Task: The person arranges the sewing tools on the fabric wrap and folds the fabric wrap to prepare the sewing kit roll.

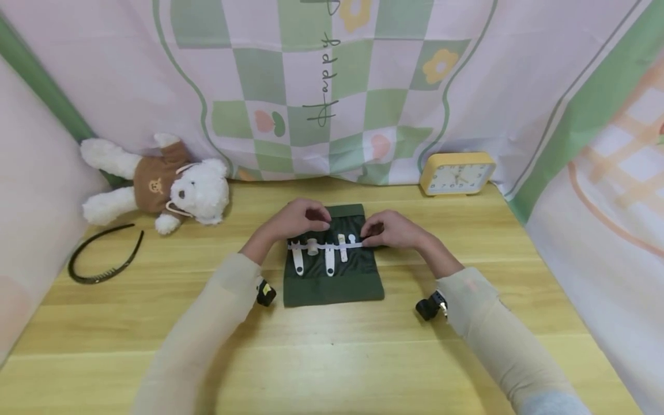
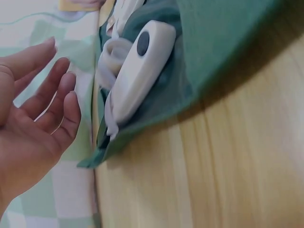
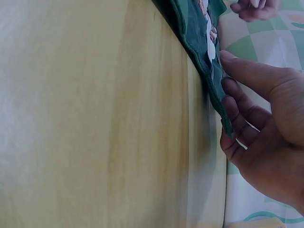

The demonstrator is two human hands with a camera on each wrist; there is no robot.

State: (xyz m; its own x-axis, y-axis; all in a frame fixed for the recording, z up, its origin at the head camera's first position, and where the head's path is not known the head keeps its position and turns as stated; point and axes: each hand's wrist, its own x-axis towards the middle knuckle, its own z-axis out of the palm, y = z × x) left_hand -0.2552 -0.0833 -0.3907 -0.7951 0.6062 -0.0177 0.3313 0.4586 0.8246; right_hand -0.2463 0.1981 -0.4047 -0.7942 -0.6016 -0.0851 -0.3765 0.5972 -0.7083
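Left hand (image 1: 299,219) hangs released; right hand (image 1: 392,230), at the pouch (image 1: 332,291), grip unclear: tugging its strap (image 1: 355,246) could loosen tools (image 1: 330,260).

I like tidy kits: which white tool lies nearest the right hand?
The small round-topped tool, rightmost in the green case; the others lie farther left.

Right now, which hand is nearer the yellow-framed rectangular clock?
Right. The right hand is in front of the clock, to its left; the left hand is farther left.
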